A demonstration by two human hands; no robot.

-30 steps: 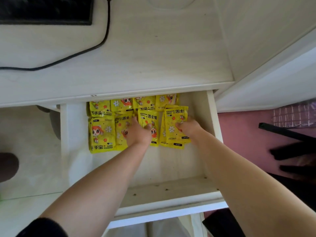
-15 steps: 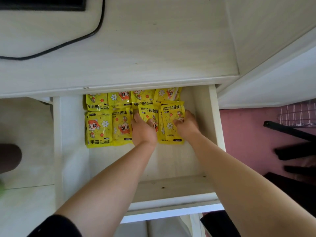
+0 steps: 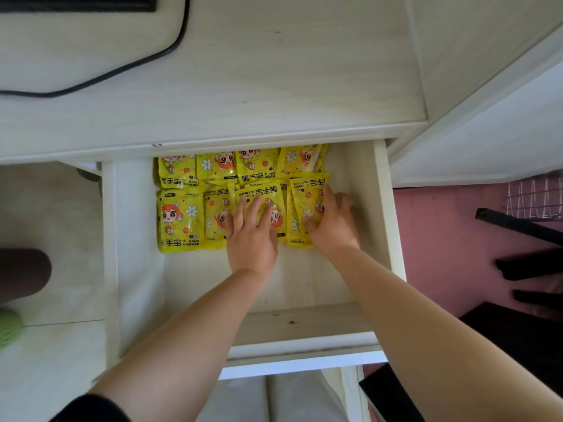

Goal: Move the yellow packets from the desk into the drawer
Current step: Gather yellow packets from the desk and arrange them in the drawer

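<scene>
Drawer (image 3: 382,239): pulled out from under the bench (image 3: 274,86); pale wood, open top.
Yellow packets (image 3: 179,220): all in the drawer's back half, 2 rows. Back row sits partly under the bench edge. Front row is approx 4 across, w/ some overlap.
L hand (image 3: 251,236): in the drawer, about mid-width. Fingers (image 3: 240,208) straight, slightly spread, lying flat on the mid packet (image 3: 262,193), 3rd from the drawer's left wall. Grips nothing.
R hand (image 3: 333,220): in the drawer, near its right wall. Fingers curled over the right-end packet (image 3: 306,190), thumb on its near part, so it's gripping it. Can't tell if that packet is lifted off the drawer floor.
In the way: both forearms cross the drawer's front wall and cover much of the floor. L hand hides the mid packet's lower half. R hand hides the right-end packet's right edge. Bench lip cuts off the back-row tops.
Cable (image 3: 170,47): black, on the bench beyond the drawer, to the left; curves across.
Dark flat item (image 3: 76,3): on the bench, far-left beyond the drawer. Cut off by view edge, can't tell what it is.
Right of drawer: pink floor (image 3: 441,239), black bars (image 3: 518,223), wire grid (image 3: 536,196); all apart from the drawer.
Left of drawer: dark rounded thing (image 3: 21,275) and blurry green thing (image 3: 9,327) at view edge; unclear what.
Sleeve (image 3: 91,409): dark, on L arm, nearer than the drawer front.
</scene>
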